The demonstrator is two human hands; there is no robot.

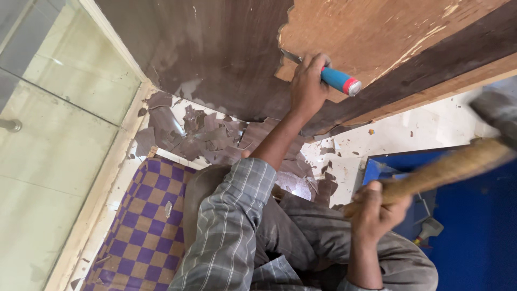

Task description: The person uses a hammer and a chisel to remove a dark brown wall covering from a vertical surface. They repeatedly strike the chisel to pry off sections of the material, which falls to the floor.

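left hand (pixel 308 81) grips chisel (pixel 328 75) | right hand (pixel 377 207) grips hammer (pixel 458 161) | risk: hammer may miss, hit fingers

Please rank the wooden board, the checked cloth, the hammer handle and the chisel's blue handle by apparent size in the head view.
1. wooden board
2. checked cloth
3. hammer handle, nearer the camera and blurred, so its rank is unsure
4. chisel's blue handle

My left hand (pixel 308 81) grips chisel (pixel 328 75) against laminate edge (pixel 283 43) | my right hand (pixel 377 207) holds raised hammer (pixel 458 161), blurred.
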